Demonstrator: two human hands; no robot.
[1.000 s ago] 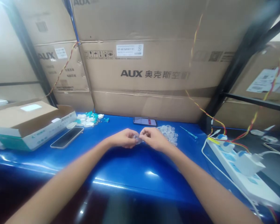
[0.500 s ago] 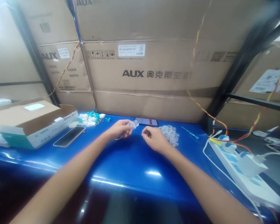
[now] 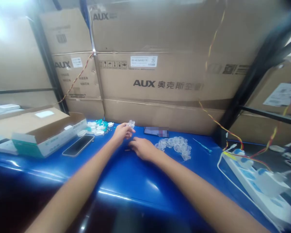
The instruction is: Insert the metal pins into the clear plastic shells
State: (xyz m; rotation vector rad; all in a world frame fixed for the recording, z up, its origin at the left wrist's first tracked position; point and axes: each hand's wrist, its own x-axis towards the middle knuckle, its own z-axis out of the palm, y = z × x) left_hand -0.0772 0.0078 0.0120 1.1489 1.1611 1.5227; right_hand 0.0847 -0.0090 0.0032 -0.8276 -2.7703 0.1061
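My left hand (image 3: 121, 132) is pinched on a small clear plastic piece (image 3: 131, 123), held up just above the blue table (image 3: 126, 174). My right hand (image 3: 142, 148) rests low on the table to its right, fingers curled toward the left, reaching at a tiny dark item (image 3: 127, 149) on the surface; whether it holds anything I cannot make out. A heap of clear plastic pieces (image 3: 176, 145) lies just right of my right hand. A pile of white and teal small parts (image 3: 98, 127) sits left of my left hand.
An open cardboard box (image 3: 38, 131) and a phone (image 3: 78, 145) lie at the left. Another phone (image 3: 156, 131) lies by the back cartons (image 3: 165, 87). A small screwdriver (image 3: 202, 146) and a white power strip (image 3: 259, 184) with plugs and red-yellow wires are at the right.
My hands were together on the clear piece. The left hand has carried it up and to the left; the right hand let go and dropped left onto the table.
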